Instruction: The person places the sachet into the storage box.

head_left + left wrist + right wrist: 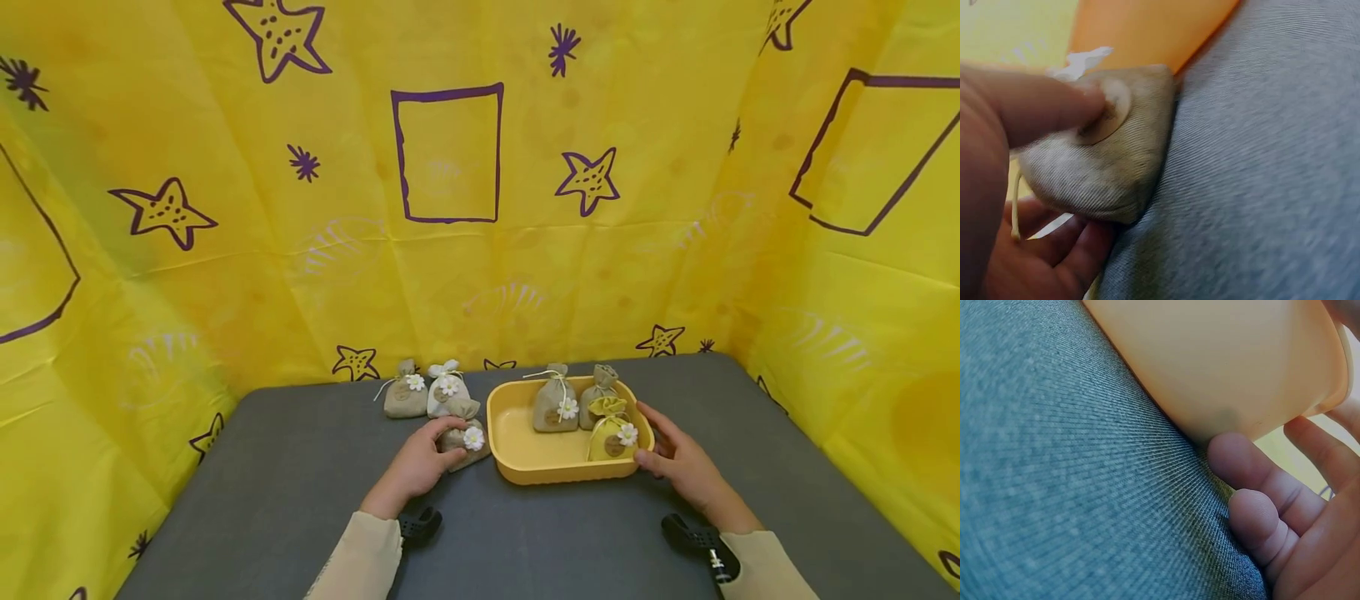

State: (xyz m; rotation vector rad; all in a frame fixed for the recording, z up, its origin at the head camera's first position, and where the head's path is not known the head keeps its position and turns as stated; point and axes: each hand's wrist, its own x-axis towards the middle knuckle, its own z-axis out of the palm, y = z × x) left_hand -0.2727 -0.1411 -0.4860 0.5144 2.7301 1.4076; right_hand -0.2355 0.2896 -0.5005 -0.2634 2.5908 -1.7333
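Observation:
My left hand (pixel 420 462) grips a small brown cloth sachet (pixel 472 455) with a white flower, just left of the yellow tray (pixel 510 472). In the left wrist view the thumb lies on the round label of this sachet (pixel 1129 175), with fingers beneath it. At the tray's right end, my right hand (pixel 686 473) holds the rim and outer wall. Several fingers touch the tray wall (pixel 1222 369) in the right wrist view. Inside the tray stand a yellow sachet (pixel 603 450) and two grey-brown sachets (pixel 552 410), one partly hidden behind the yellow one.
Left of the tray, a brown sachet (pixel 403 405) and a white sachet (pixel 438 402) rest near the back of the grey table (pixel 315 475). Yellow patterned cloth (pixel 450 292) hangs behind the table and along both sides.

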